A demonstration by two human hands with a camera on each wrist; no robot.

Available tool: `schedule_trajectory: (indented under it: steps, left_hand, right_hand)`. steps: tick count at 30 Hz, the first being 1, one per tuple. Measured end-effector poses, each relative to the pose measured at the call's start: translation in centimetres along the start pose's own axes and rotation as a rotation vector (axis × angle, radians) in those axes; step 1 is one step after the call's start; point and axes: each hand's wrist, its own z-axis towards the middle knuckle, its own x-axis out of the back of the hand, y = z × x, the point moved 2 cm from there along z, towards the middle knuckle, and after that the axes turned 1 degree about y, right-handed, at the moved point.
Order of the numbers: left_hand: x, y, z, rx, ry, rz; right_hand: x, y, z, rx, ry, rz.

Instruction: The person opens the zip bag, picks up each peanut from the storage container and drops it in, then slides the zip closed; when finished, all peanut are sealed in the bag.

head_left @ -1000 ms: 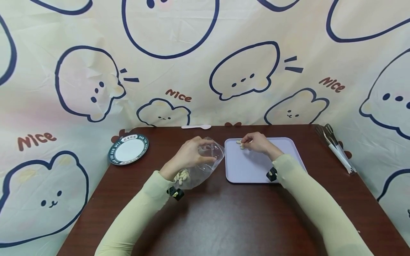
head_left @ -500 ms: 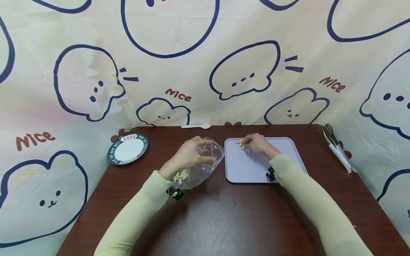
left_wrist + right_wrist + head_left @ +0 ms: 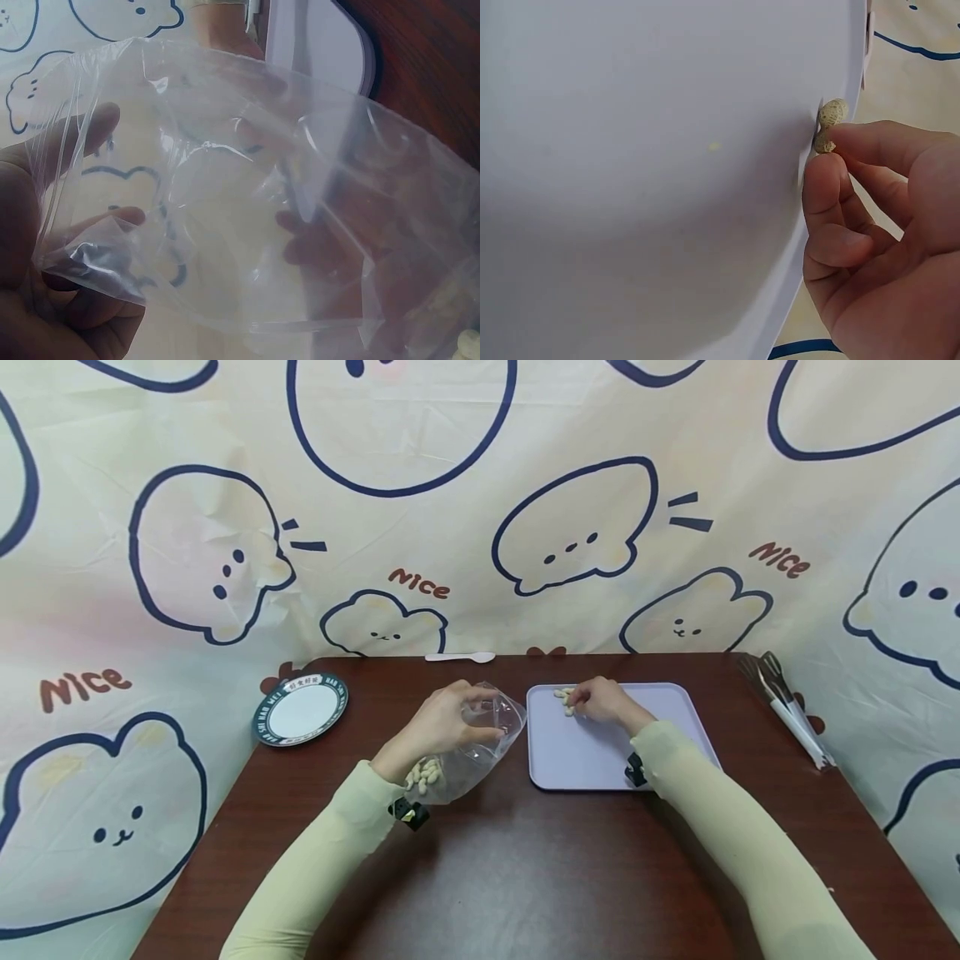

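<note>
My left hand (image 3: 444,720) grips a clear plastic bag (image 3: 467,775), its thumb and fingers spread at the bag's mouth. Several shelled-shape pale peanuts (image 3: 425,774) lie at the bottom of the bag, below the wrist. In the left wrist view, fingers (image 3: 75,142) show through the film of the bag. Over the far left corner of the lilac tray (image 3: 585,760), my right hand (image 3: 606,703) pinches a peanut (image 3: 833,112) between thumb and fingertips, close to the tray's surface. Beside those fingertips, a few peanuts (image 3: 562,694) lie on the tray.
A white plate with a green patterned rim (image 3: 262,727) stands at the table's back left. At the back edge lies a white plastic spoon (image 3: 472,657). Utensils with white handles (image 3: 799,731), a whisk among them, lie at the right edge. A patterned cloth (image 3: 465,543) hangs behind the brown table (image 3: 495,877).
My right hand has shifted slightly down and to the right over the tray, and more of the peanuts there show. The left hand and the bag have stayed in place.
</note>
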Motion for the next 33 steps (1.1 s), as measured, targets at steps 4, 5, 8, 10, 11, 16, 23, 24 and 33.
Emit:
schedule_trajectory:
  steps: [4, 5, 8, 10, 11, 16, 23, 24, 33]
  left_hand:
    - [0.0, -0.1, 0.0, -0.001, 0.000, 0.001]
    - [0.0, -0.1, 0.0, 0.000, 0.001, 0.000]
    - [0.0, -0.1, 0.0, 0.000, 0.002, -0.001]
    - [0.0, -0.1, 0.0, -0.004, 0.002, -0.003]
    - [0.0, -0.1, -0.1, -0.006, 0.002, -0.002]
    - [0.2, -0.1, 0.0, -0.019, 0.005, 0.010]
    - [0.2, -0.2, 0.1, -0.028, 0.010, 0.015]
    - [0.2, -0.2, 0.1, -0.025, 0.010, 0.016]
    - [0.2, -0.4, 0.2, -0.003, 0.005, 0.015]
  right_hand:
    - [-0.1, 0.1, 0.0, -0.008, -0.008, -0.007]
    - [-0.1, 0.2, 0.0, -0.009, -0.010, -0.003]
    - [-0.1, 0.4, -0.1, -0.001, -0.013, 0.006]
    - [0.1, 0.4, -0.3, 0.007, -0.013, 0.015]
    - [0.2, 0.4, -0.3, 0.009, -0.015, 0.028]
    - [0.8, -0.1, -1.0, 0.039, -0.009, 0.089]
    - [1.5, -1.8, -2.1, 0.115, 0.017, 0.183]
    - [1.6, -2.2, -2.3, 0.129, 0.018, 0.193]
    - [2.8, -6.8, -4.5, 0.259, 0.032, 0.201]
